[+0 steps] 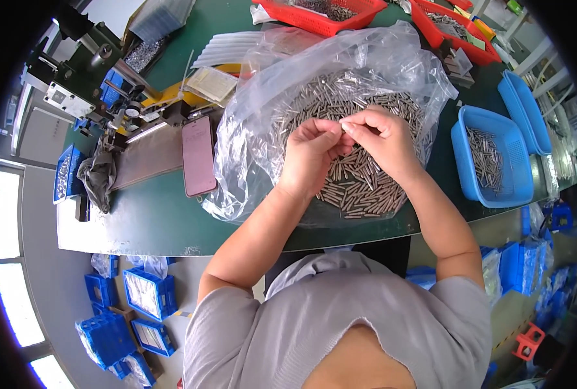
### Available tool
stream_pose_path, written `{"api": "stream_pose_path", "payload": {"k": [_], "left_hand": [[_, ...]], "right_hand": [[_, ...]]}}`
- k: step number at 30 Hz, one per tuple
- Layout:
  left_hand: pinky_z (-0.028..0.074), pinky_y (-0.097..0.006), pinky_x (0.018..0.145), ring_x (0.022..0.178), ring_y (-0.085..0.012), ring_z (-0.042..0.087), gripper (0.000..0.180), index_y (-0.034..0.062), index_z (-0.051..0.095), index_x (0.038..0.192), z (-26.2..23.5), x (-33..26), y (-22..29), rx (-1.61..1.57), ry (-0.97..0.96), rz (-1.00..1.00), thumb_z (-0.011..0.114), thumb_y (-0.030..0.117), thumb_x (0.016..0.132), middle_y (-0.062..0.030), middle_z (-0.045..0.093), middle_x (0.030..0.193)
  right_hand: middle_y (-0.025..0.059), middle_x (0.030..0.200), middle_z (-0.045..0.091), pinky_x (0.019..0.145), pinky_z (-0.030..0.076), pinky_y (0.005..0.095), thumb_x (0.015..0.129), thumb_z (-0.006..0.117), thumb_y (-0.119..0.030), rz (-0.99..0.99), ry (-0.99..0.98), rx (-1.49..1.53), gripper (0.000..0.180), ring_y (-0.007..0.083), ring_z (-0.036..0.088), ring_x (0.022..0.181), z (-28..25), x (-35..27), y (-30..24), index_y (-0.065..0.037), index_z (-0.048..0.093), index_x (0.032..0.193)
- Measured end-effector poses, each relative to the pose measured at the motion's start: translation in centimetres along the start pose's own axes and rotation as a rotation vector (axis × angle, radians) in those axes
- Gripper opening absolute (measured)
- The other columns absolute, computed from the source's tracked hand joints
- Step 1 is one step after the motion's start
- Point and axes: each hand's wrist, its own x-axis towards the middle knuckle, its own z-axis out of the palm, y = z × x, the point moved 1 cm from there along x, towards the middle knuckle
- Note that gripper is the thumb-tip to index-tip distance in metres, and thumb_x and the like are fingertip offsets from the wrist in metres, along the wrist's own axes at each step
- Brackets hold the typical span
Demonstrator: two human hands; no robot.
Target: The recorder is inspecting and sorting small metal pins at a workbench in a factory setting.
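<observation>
i'm looking down on a dark green table in a workshop, grey floor beneath it, with blue crates stacked on the floor at near left and more at near right. on the table i count two blue trays at right, the nearer one holding some metal pins, two red baskets along the far edge, one phone lying flat at left, and a small press-like machine at far left. in the middle sits one clear plastic bag, open, with a heap of small silvery metal pins inside, too many to count. my left hand and right hand meet above the heap, fingertips pinched together on something small and pale; i cannot tell what it is.
</observation>
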Motion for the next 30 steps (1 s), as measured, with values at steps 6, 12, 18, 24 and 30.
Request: {"api": "stream_pose_path", "payload": {"k": [6,12,18,24,30], "left_hand": [[0.051,-0.031,0.069,0.073,-0.0198,0.061,0.004,-0.0014,0.052,0.087,0.4,0.2,0.5,0.086,0.125,0.077,0.053,0.001,0.084,-0.0121,0.061,0.079],[0.051,-0.031,0.067,0.071,-0.0202,0.061,0.002,0.0017,0.055,0.085,-0.5,0.2,1.1,0.054,0.250,0.170,0.054,0.003,0.083,-0.0123,0.062,0.078],[0.050,-0.030,0.068,0.071,-0.0200,0.061,0.004,0.0018,0.055,0.086,-0.3,0.1,1.0,0.052,0.272,0.133,0.055,0.004,0.083,-0.0123,0.063,0.079],[0.050,-0.030,0.068,0.072,-0.0198,0.061,0.005,0.0019,0.055,0.088,-0.4,0.3,1.2,0.055,0.256,0.131,0.055,0.004,0.083,-0.0116,0.062,0.079],[0.051,-0.032,0.067,0.072,-0.0208,0.061,0.006,0.0016,0.054,0.086,-0.4,0.3,0.6,0.019,0.228,0.121,0.057,0.004,0.081,-0.0101,0.061,0.077]], "right_hand": [[-0.0057,0.065,0.052,0.047,0.029,0.0172,0.085,0.059,-0.015,0.398,0.101,0.516,0.014,0.0016,0.037,0.052,-1.8,0.8,1.1,-0.002,0.061,0.087],[-0.0021,0.064,0.047,0.049,0.034,0.0205,0.085,0.051,-0.015,0.610,0.073,0.825,0.016,0.0070,0.042,0.054,-2.6,1.4,2.9,-0.003,0.056,0.093],[0.0037,0.074,0.060,0.059,0.045,0.0286,0.074,0.067,-0.018,0.212,-0.259,-0.351,0.019,0.0165,0.058,0.067,-0.5,0.5,1.7,-0.006,0.064,0.088],[0.0103,0.076,0.061,0.063,0.048,0.0412,0.072,0.066,-0.021,-0.070,-0.272,-0.703,0.017,0.0302,0.061,0.073,1.7,0.2,1.9,-0.005,0.058,0.077],[0.0150,0.080,0.062,0.061,0.046,0.0372,0.080,0.059,-0.012,0.085,-0.283,-0.475,0.013,0.0292,0.062,0.072,0.6,0.2,2.2,-0.001,0.056,0.084]]}}
